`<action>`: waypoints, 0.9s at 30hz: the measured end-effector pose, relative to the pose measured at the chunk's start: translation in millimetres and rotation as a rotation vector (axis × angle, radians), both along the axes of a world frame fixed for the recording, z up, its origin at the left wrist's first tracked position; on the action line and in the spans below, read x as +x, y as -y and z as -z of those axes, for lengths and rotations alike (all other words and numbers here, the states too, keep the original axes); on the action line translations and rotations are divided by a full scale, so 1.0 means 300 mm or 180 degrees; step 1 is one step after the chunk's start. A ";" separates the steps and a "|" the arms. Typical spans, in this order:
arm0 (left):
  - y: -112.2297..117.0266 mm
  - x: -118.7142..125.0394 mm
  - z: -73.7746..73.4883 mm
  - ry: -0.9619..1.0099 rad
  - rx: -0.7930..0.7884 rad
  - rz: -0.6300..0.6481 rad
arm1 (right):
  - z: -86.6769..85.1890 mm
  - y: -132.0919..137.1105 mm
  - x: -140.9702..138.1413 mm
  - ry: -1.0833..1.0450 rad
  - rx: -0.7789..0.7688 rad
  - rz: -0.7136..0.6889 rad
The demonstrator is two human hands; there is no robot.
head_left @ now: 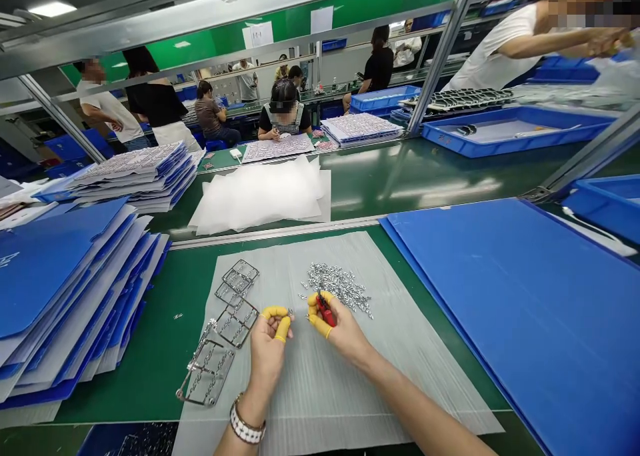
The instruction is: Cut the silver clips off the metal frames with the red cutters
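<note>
My left hand (270, 336), with yellow finger cots on thumb and forefinger, pinches a small shiny metal part (291, 313). Close by on the right, my right hand (337, 326) wears yellow cots too and is closed around red-handled cutters (326, 309). A tiny piece seems to sit at its fingertips, too small to name. Just behind the right hand lies a pile of small silvery metal parts (337, 284). To the left of my left hand are several metal frames (237, 321) with little parts inside them. All of this rests on a translucent white sheet (400, 376).
Stacked blue and white sheets (100, 296) stand at the left, and large blue boards (515, 296) lie at the right. White foam sheets (260, 193) sit beyond the rail. A blue tray (515, 133) is at the back right. Several people work across the bench.
</note>
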State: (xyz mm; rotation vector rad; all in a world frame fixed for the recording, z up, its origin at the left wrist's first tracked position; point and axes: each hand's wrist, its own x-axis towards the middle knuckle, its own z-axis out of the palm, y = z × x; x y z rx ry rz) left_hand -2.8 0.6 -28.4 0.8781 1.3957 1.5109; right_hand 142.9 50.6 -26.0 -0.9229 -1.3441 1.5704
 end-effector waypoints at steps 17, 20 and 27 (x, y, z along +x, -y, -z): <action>-0.111 0.099 0.025 -0.0114 -0.0480 0.0149 | 0.046 -0.038 0.012 -0.0069 -0.0330 0.0763; -0.124 0.107 0.026 -0.0173 -0.0468 0.0188 | 0.050 -0.047 0.022 -0.0037 -0.0239 0.0781; -0.164 0.125 0.048 -0.0568 -0.0413 0.0320 | 0.056 -0.096 0.073 0.0712 0.0139 0.1032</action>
